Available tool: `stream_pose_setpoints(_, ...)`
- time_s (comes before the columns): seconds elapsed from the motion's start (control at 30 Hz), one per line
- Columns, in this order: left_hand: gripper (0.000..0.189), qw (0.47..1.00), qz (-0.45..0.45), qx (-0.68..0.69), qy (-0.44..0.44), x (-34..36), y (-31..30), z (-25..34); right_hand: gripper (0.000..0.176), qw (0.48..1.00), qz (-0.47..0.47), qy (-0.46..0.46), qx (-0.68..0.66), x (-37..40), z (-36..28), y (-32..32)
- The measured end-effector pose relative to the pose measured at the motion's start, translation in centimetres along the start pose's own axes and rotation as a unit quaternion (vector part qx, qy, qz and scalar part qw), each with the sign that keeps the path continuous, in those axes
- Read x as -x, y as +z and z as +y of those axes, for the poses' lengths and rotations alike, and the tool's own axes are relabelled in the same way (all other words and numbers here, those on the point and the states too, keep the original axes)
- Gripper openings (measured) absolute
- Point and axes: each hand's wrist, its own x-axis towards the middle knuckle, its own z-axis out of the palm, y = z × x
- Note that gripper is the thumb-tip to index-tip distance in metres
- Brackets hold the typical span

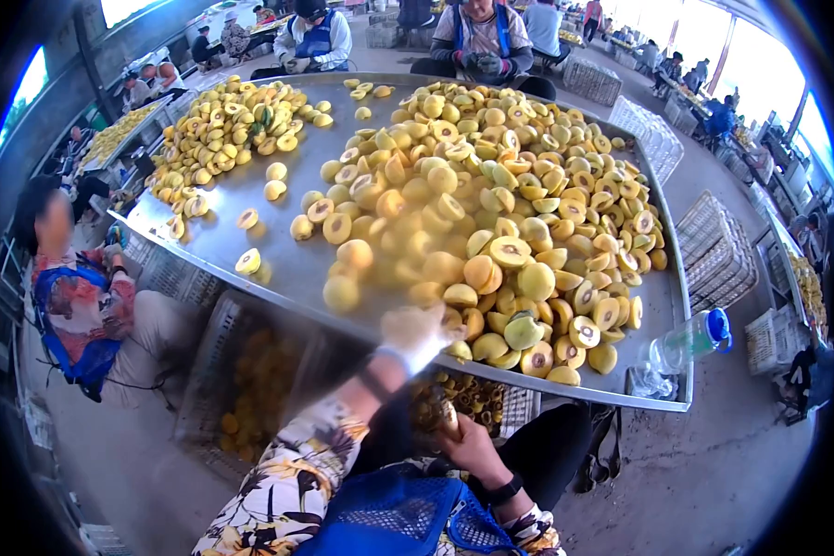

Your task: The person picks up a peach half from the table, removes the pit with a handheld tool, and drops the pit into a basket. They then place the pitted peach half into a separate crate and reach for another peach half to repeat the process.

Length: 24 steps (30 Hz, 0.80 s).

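Halved yellow fruit point(537, 222) lies in a large heap on a metal table point(296, 246), with a smaller pile point(218, 130) at its far left. My left hand point(412, 335), in a pale glove, is over the near table edge beside the big heap. It is blurred by motion, so its fingers and anything in them cannot be made out. Below the table edge, my right hand point(470, 445) is bare with a dark wristband. Its fingers are closed around something small that I cannot make out, above a crate point(519, 410) holding dark fruit pieces or pits.
A clear bottle with a blue cap point(690, 341) lies at the table's right corner. A crate of fruit point(259, 389) stands below at the left. A co-worker point(83, 306) sits at the left, two more across the table. Stacked crates point(713, 250) stand at the right.
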Motion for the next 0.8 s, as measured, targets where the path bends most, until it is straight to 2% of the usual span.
stream_pose_setpoints(0.03, 0.065, 1.000, 0.010, -0.010, -0.012, -0.9, 0.4, 1.3, 0.022, 1.000, 0.004, 0.002, 0.015, 0.1, 0.1, 0.0)
stream_pose_setpoints(0.1, 0.072, 0.983, -0.149, 0.079, -0.072, -3.0, 0.5, 2.7, 0.023, 1.000, -0.001, -0.004, -0.024, 0.9, -0.2, -0.3)
stream_pose_setpoints(0.17, 0.047, 0.986, -0.151, 0.043, -0.052, -3.3, 0.5, 2.9, 0.022, 0.998, 0.037, -0.033, 0.045, 0.5, 1.2, 0.2)
stream_pose_setpoints(0.2, 0.044, 0.986, -0.143, 0.077, -0.040, -3.4, 1.1, 2.4, 0.021, 0.996, 0.043, -0.054, 0.052, 0.4, 0.8, 0.3)
stream_pose_setpoints(0.23, 0.040, 0.985, -0.131, 0.110, -0.027, -3.5, 1.7, 1.6, 0.021, 0.994, 0.048, -0.076, 0.057, 0.2, 0.4, 0.3)
stream_pose_setpoints(0.3, 0.034, 0.982, -0.121, 0.148, -0.004, -3.0, 1.5, 0.7, 0.015, 0.997, 0.035, -0.022, 0.063, -0.5, 0.6, 0.5)
stream_pose_setpoints(0.37, 0.045, 0.970, -0.146, 0.195, -0.020, -2.5, 0.5, -0.1, 0.013, 0.988, 0.022, -0.136, 0.069, -0.5, 0.5, 0.2)
stream_pose_setpoints(0.4, 0.040, 0.964, -0.105, 0.244, 0.005, -2.1, 0.7, -0.9, 0.014, 0.997, 0.023, -0.066, 0.012, -0.7, 1.2, 0.6)
stream_pose_setpoints(0.43, 0.038, 0.966, -0.060, 0.249, 0.014, -1.7, 1.3, -1.6, 0.017, 0.996, 0.034, -0.075, -0.042, -0.4, 0.4, 0.4)
stream_pose_setpoints(0.47, 0.037, 0.954, 0.011, 0.292, 0.061, -1.1, 2.3, -2.4, 0.021, 0.994, 0.064, -0.085, 0.019, -1.0, 2.4, 0.6)
stream_pose_setpoints(0.5, 0.035, 0.931, 0.002, 0.352, 0.094, -0.7, 1.0, -2.7, 0.024, 0.987, 0.108, -0.089, 0.080, -1.7, 4.6, 0.2)
stream_pose_setpoints(0.53, 0.034, 0.939, 0.034, 0.330, 0.088, -0.6, 1.9, -2.9, 0.027, 0.989, 0.124, -0.054, 0.060, -0.6, 3.3, -0.6)
stream_pose_setpoints(0.57, 0.033, 0.947, 0.072, 0.277, 0.145, -1.1, 4.3, -3.6, 0.030, 0.989, 0.142, -0.034, 0.022, -0.8, 1.5, -0.9)
stream_pose_setpoints(0.6, 0.033, 0.939, 0.068, 0.315, 0.122, -0.5, 2.8, -3.4, 0.034, 0.988, 0.151, -0.044, -0.005, -2.2, 3.0, -1.1)
stream_pose_setpoints(0.63, 0.035, 0.929, 0.065, 0.352, 0.099, 0.2, 1.2, -3.0, 0.034, 0.986, 0.133, -0.021, -0.100, -1.1, -1.1, -2.2)
stream_pose_setpoints(0.67, 0.039, 0.922, 0.112, 0.363, 0.073, 1.1, 0.6, -3.0, 0.032, 0.979, 0.154, -0.064, -0.115, -1.7, -2.3, -2.9)
stream_pose_setpoints(0.7, 0.040, 0.945, 0.093, 0.306, 0.066, 2.2, -1.7, -2.1, 0.031, 0.973, 0.169, -0.097, -0.120, -1.7, -3.2, -3.4)
stream_pose_setpoints(0.73, 0.042, 0.943, 0.111, 0.292, 0.114, 3.1, -2.7, -1.4, 0.027, 0.982, 0.124, -0.064, -0.126, -0.7, -5.8, -5.0)
stream_pose_setpoints(0.77, 0.044, 0.936, 0.136, 0.288, 0.149, 4.0, -3.2, -0.8, 0.026, 0.969, 0.144, -0.107, -0.170, -1.0, -6.4, -5.0)
stream_pose_setpoints(0.8, 0.049, 0.928, 0.123, 0.282, 0.209, 4.6, -5.2, 0.3, 0.026, 0.950, 0.181, -0.164, -0.194, -2.3, -6.1, -4.4)
